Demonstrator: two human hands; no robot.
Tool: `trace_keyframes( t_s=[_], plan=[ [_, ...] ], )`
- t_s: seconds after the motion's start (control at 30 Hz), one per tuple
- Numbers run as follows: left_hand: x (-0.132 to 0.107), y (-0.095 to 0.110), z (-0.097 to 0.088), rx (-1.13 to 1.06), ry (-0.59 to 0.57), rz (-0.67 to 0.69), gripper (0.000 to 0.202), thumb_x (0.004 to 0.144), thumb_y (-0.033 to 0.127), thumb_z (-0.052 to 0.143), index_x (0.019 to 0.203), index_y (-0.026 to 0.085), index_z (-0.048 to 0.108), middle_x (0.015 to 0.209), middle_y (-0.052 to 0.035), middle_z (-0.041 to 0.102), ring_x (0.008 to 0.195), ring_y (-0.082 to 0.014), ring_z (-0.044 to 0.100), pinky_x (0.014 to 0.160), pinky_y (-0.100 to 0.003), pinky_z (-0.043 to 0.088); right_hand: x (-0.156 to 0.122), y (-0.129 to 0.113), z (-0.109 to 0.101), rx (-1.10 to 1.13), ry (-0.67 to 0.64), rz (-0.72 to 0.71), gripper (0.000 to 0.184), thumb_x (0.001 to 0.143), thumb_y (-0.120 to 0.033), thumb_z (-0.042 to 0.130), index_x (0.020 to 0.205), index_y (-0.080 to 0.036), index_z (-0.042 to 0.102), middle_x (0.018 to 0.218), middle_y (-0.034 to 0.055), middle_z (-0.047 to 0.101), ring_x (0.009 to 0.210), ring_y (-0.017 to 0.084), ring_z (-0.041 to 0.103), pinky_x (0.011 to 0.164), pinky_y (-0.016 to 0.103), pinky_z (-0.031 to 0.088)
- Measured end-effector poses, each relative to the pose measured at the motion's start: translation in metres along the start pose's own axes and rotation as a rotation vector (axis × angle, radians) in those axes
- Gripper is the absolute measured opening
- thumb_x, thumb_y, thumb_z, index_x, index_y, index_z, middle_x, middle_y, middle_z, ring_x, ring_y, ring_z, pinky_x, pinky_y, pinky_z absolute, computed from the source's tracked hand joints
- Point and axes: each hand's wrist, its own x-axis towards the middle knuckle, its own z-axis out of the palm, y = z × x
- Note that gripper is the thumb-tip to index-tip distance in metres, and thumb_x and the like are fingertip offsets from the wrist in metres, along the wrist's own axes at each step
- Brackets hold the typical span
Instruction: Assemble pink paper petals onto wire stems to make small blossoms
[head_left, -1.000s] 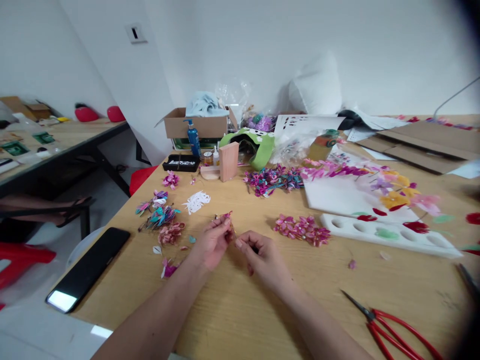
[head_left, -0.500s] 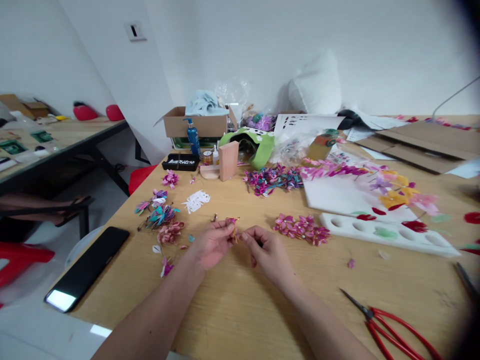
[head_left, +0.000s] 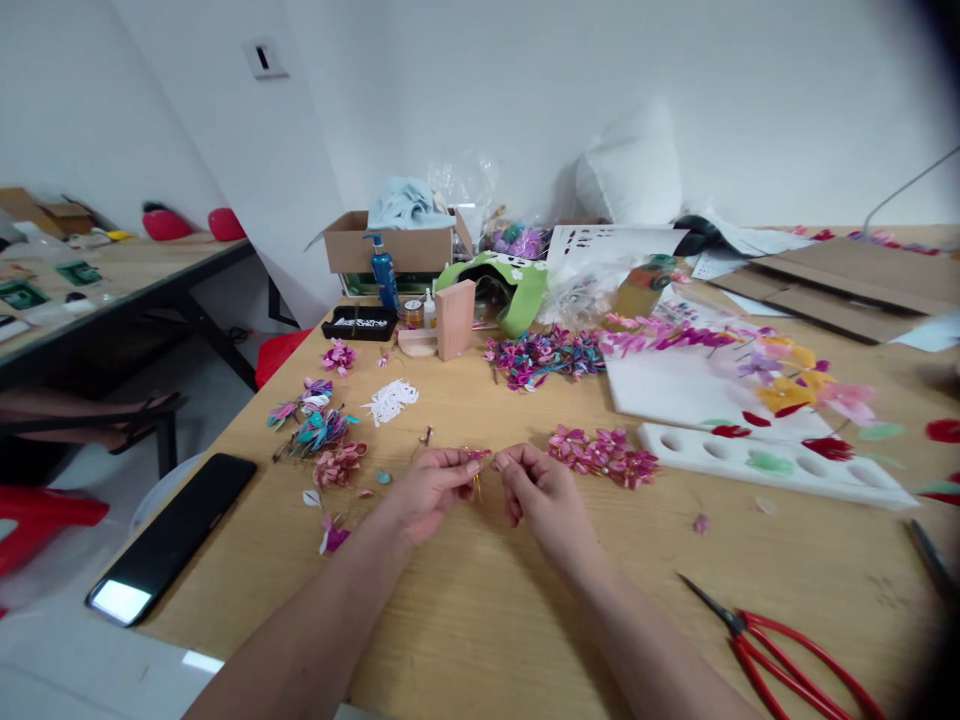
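My left hand (head_left: 429, 490) and my right hand (head_left: 541, 492) meet over the wooden table (head_left: 525, 610), both pinched on a small pink flower (head_left: 475, 458) with a thin gold wire stem hanging below it. A pile of pink paper flowers (head_left: 604, 455) lies just right of my right hand. Left of my left hand lie a peach flower cluster (head_left: 339, 464) and teal and pink flowers (head_left: 319, 430).
Red-handled scissors (head_left: 780, 655) lie at the near right, a black phone (head_left: 172, 535) at the table's left edge. A white palette tray (head_left: 772, 465), white board (head_left: 690, 395), wooden block (head_left: 455, 319), blue bottle (head_left: 386, 275) and cardboard box (head_left: 390, 245) stand further back.
Both hands have shifted slightly right and away from me with the small flower; the right hand's fingertips have closed in onto it.
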Motion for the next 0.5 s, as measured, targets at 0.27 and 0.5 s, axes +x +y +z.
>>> trace_keyframes(
  t_s=[0.27,0.5],
  plan=[
    [0.0012,-0.0041,-0.0002,0.105,0.052,0.133,0.026,0.056,0.028,0.082,0.071,0.01,0.071,0.065,-0.002,0.06,0.058,-0.0088,0.046,0.056,-0.023,0.032,-0.0034,-0.0029,0.0054,0.052,-0.01,0.023,0.035,0.075,-0.051,0.061,0.07,-0.017,0.052,0.046,-0.0077,0.043,0.034,0.006,0.039,0.033,0.019,0.037],
    [0.0015,-0.0065,-0.0011,0.114,0.042,0.15,0.024,0.059,0.029,0.081,0.07,0.011,0.068,0.068,-0.0024,0.062,0.064,-0.0108,0.05,0.063,-0.023,0.035,-0.0046,-0.0045,0.0061,-0.045,0.014,-0.024,0.039,0.076,-0.055,0.059,0.071,-0.016,0.055,0.048,-0.0061,0.044,0.035,0.008,0.041,0.033,0.02,0.035]
  ],
)
